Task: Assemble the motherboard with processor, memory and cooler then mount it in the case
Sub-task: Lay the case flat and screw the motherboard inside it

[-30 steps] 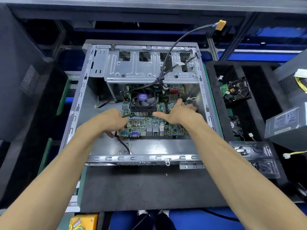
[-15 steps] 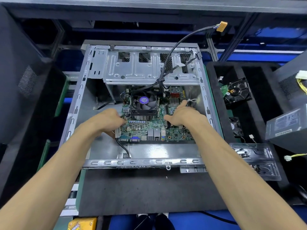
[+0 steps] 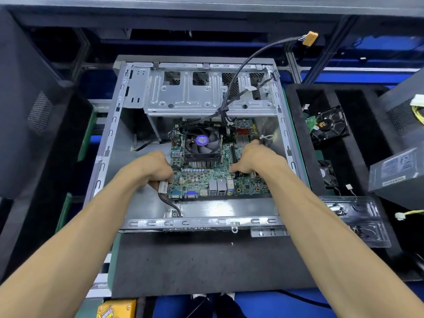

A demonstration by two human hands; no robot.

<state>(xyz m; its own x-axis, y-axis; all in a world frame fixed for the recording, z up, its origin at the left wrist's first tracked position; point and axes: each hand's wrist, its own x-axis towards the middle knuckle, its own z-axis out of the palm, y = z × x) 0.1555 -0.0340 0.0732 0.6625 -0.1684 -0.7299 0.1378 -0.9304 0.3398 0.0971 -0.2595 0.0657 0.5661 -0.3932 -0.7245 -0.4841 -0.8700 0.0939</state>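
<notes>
A green motherboard lies inside the open metal case, its port row facing me. A black cooler fan with a purple hub sticks up from the board's middle. My left hand grips the board's left edge, fingers curled under it, beside a black cable with a white tag. On the right part of the board rests my right hand, fingers over the edge near the memory slots. Memory and processor are hidden from me.
A black cable with an orange connector arches over the drive cage. To the right, a foam tray holds a hard drive and a small fan. A power supply and a clear plastic tray sit further right.
Both hands have shifted the motherboard a little deeper into the case, away from me. The cooler fan now shows fully below the drive cage.
</notes>
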